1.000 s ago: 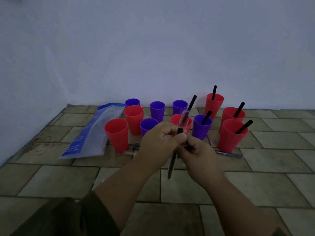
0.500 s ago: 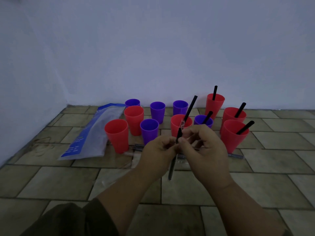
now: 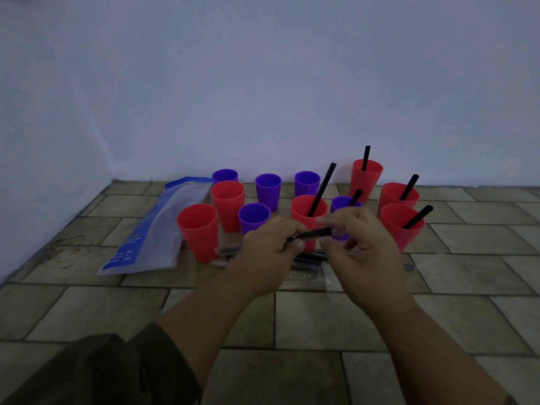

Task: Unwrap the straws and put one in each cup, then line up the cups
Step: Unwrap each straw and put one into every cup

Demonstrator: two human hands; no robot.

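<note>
One straw (image 3: pixel 312 233): left hand (image 3: pixel 268 252) pinches end; right hand (image 3: pixel 365 252) blurred, seemingly pinching other end.

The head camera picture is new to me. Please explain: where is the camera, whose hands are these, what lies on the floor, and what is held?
No machine here: a person wears the camera on the head, looking down at their work. On the tiled floor stand red cups and purple cups; five already hold black straws. A blue-and-white bag lies left, more straws before the cups. The left hand pinches a thin dark straw; the blurred fingers of the right hand meet its other end.
</note>
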